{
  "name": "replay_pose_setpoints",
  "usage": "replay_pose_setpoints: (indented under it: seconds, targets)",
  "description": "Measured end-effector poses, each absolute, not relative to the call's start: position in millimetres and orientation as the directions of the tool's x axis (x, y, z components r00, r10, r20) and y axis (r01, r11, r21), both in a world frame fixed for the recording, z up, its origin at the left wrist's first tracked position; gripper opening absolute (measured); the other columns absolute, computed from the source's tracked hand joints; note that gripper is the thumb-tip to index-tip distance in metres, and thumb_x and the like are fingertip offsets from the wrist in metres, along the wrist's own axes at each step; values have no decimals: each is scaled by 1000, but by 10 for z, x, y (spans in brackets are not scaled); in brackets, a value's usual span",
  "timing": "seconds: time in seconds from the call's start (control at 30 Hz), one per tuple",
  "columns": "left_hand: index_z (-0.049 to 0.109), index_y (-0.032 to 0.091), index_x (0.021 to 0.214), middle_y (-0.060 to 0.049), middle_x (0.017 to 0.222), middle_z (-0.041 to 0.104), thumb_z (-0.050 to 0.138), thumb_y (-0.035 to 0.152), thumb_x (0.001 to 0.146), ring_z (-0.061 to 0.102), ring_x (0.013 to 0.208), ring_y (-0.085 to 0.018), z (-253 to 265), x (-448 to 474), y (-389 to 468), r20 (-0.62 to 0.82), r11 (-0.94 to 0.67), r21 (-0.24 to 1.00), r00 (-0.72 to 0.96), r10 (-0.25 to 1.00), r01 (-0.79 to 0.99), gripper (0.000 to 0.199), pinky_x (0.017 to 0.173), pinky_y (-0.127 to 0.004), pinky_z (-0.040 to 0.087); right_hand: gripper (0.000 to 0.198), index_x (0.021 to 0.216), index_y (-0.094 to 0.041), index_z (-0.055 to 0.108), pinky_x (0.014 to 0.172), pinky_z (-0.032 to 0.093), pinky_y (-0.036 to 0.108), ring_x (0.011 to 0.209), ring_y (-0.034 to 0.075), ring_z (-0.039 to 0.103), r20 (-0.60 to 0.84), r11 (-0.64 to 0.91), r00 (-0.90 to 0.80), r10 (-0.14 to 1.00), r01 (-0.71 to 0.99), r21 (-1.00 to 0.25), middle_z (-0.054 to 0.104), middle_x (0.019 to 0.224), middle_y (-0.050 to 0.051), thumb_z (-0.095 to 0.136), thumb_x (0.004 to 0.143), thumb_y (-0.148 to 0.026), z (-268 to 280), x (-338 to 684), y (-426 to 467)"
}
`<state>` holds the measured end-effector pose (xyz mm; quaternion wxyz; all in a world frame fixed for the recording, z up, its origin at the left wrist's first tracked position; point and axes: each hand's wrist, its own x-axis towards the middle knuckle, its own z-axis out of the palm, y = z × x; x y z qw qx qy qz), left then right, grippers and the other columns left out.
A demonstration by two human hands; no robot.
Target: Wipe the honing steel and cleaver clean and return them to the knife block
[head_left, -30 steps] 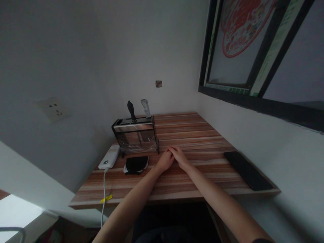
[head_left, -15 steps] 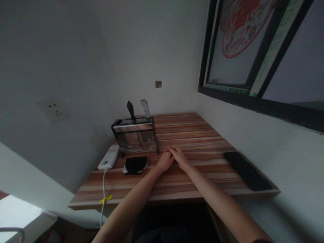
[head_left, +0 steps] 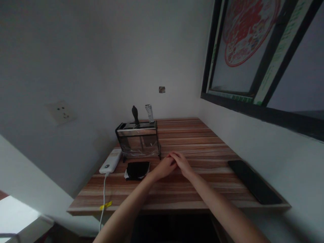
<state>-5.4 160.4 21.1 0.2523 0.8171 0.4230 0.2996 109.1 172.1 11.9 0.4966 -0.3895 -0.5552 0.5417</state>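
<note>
My left hand [head_left: 165,167] and my right hand [head_left: 181,163] meet on the wood-grain table [head_left: 192,135], their fingers stretched out and overlapping. The right fingers lie over the left ones, which are partly hidden. Neither hand holds an object. Left of them lies a folded black cloth-like item [head_left: 138,169] with white edges, close to my left wrist but apart from it. Just behind it stands a clear-sided knife block [head_left: 138,141] with a black handle [head_left: 135,114] and a silvery handle [head_left: 149,112] sticking up.
At the left edge sits a white power strip [head_left: 111,161] with a white cable [head_left: 104,194] running off the front, near yellow tape [head_left: 105,205]. A black smartphone [head_left: 254,182] lies at the right edge by the wall. A wall socket [head_left: 61,112] and framed window [head_left: 243,81] flank the table.
The view has tilted up slightly, so the table and its objects appear lower. My hands stay together, with the overlap of the fingers shifted a little.
</note>
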Motion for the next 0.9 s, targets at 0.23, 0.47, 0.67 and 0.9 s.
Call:
replay_pose_setpoints:
  seconds: [0.23, 0.47, 0.67, 0.9]
  targets:
    - [62, 16, 81, 0, 71, 63, 42, 30, 91, 58, 66, -12, 762, -578, 1256, 304, -533, 671, 465, 832, 515, 26, 64, -20, 44, 26, 68, -19, 65, 67, 49, 30, 68, 18, 61, 202, 155, -295, 934, -174, -972, 66, 70, 2, 63, 71, -45, 367, 1117, 1789]
    - [61, 17, 97, -3, 82, 65, 50, 40, 87, 60, 71, -15, 1116, -1688, 1308, 615, -487, 712, -116, 780, 505, 27, 71, -27, 49, 32, 74, -17, 65, 76, 50, 33, 75, 18, 64, 307, 241, -349, 886, -219, -945, 69, 78, 5, 67, 71, -49, 666, 1178, 2028]
    - [52, 20, 118, -10, 126, 53, 60, 45, 78, 49, 117, -24, 1068, -2492, 1663, 652, -461, 721, -282, 704, 518, 48, 97, -38, 41, 32, 86, -19, 61, 75, 52, 36, 80, 19, 65, 353, 330, -336, 873, -126, -935, 69, 84, 6, 71, 68, -44, 760, 965, 2385]
    - [47, 18, 132, -15, 138, 47, 76, 53, 61, 40, 130, -32, 914, -2745, 1997, 451, -404, 821, -24, 892, 404, 84, 110, -46, 29, 78, 117, -18, 54, 103, 37, 44, 117, 27, 52, 381, 386, -392, 837, -71, -920, 56, 126, 14, 86, 46, -27, 788, 645, 2646]
